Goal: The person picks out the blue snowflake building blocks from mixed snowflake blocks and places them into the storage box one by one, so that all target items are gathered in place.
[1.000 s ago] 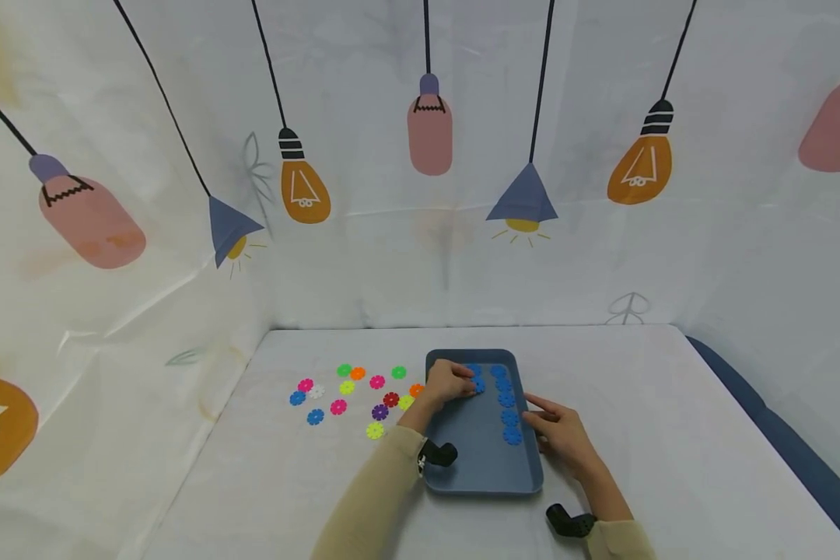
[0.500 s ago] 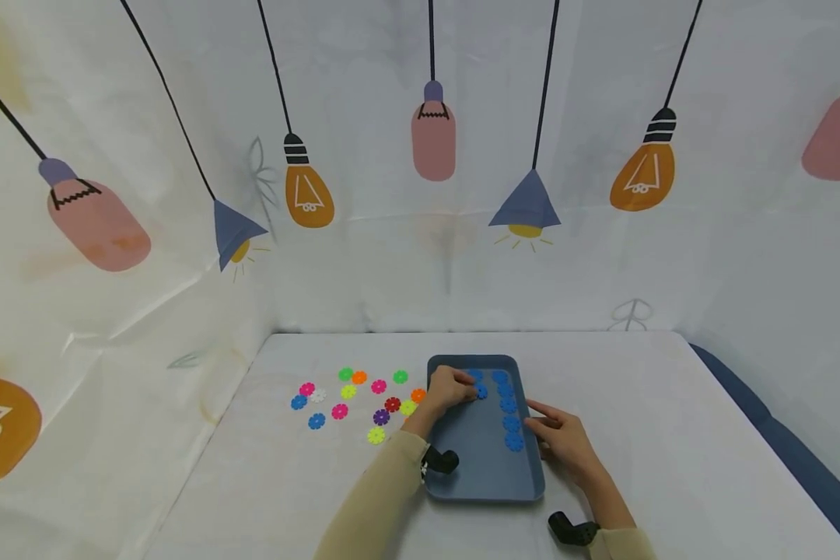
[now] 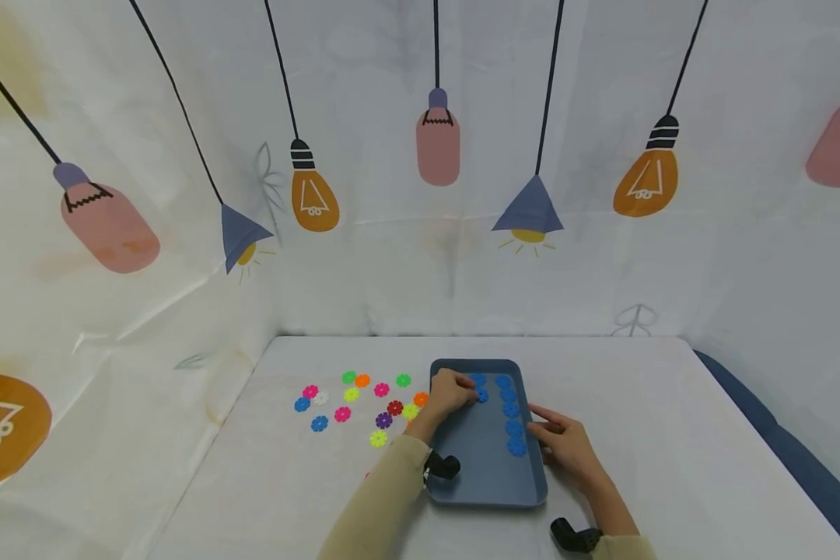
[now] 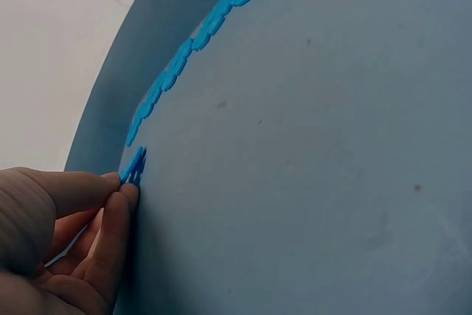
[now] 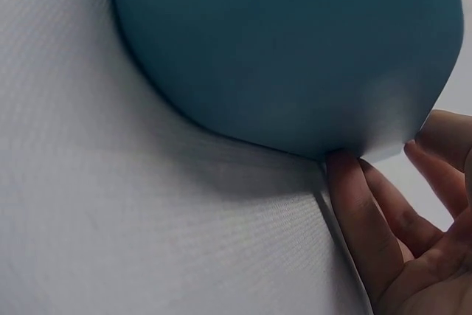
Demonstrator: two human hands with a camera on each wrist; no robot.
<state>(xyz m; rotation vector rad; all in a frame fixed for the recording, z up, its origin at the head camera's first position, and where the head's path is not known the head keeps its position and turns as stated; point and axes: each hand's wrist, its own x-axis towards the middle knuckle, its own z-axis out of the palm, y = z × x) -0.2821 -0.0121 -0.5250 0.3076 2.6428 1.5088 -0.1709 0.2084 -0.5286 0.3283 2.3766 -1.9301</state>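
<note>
A blue-grey tray (image 3: 490, 486) lies on the white table. Inside it, along its right side, runs a column of blue flower-shaped discs (image 3: 511, 408), with a shorter group of blue discs (image 3: 478, 379) at the far end. My left hand (image 3: 451, 393) reaches over the tray's left rim; its thumb and finger pinch a blue flower-shaped disc (image 4: 133, 166) close to the wall. A row of blue discs (image 4: 177, 64) continues beyond it in the left wrist view. My right hand (image 3: 567, 447) touches the tray's right outer side with its fingertips (image 5: 346, 171).
Left of the tray, loose flower-shaped discs in several colours are scattered, among them a purple disc (image 3: 383, 420), a white disc (image 3: 321, 398) and a blue disc (image 3: 319, 423). A lamp-patterned white sheet (image 3: 392, 264) hangs behind the table.
The head view has shifted slightly, so the scene sits a little lower. Both hands keep nearly the same places at the tray, the left still pinching the blue disc.
</note>
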